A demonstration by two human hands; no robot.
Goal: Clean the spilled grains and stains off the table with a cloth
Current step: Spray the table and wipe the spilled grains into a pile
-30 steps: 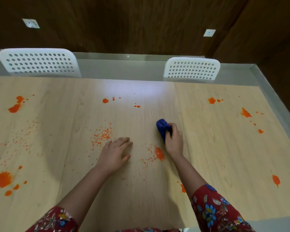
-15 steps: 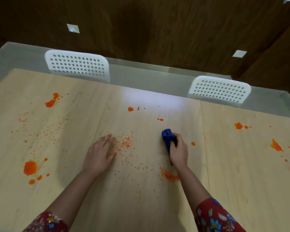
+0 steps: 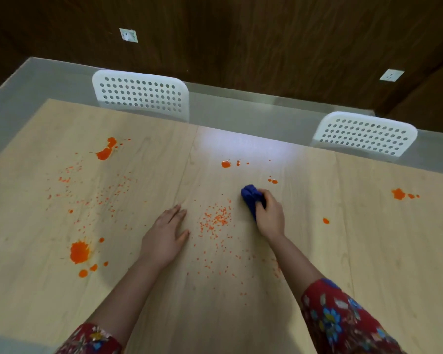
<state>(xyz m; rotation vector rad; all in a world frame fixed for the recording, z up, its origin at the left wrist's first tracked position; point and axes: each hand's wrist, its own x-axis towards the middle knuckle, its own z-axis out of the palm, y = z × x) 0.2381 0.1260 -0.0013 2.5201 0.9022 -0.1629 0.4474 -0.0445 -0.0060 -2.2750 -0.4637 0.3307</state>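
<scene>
My right hand [image 3: 270, 217] grips a bunched blue cloth [image 3: 250, 199] pressed on the light wooden table [image 3: 368, 251]. Just left of the cloth lies a patch of small orange grains [image 3: 216, 218]. My left hand [image 3: 165, 236] rests flat on the table, fingers apart, left of that patch. More grains [image 3: 102, 198] are scattered over the left half. Orange stains sit at the near left [image 3: 79, 252], the far left [image 3: 105, 152], the far middle [image 3: 225, 164] and the right [image 3: 398, 193].
Two white perforated chair backs stand at the table's far edge, one at the left [image 3: 141, 94] and one at the right [image 3: 366, 134]. A dark wooden wall [image 3: 266, 47] rises behind them. Small orange spots [image 3: 325, 221] dot the right side.
The view has swung left, shifting everything rightward in frame. My right hand has swept the cloth away from the smeared stain near my forearm, toward the grain patch. My left hand shifted slightly left.
</scene>
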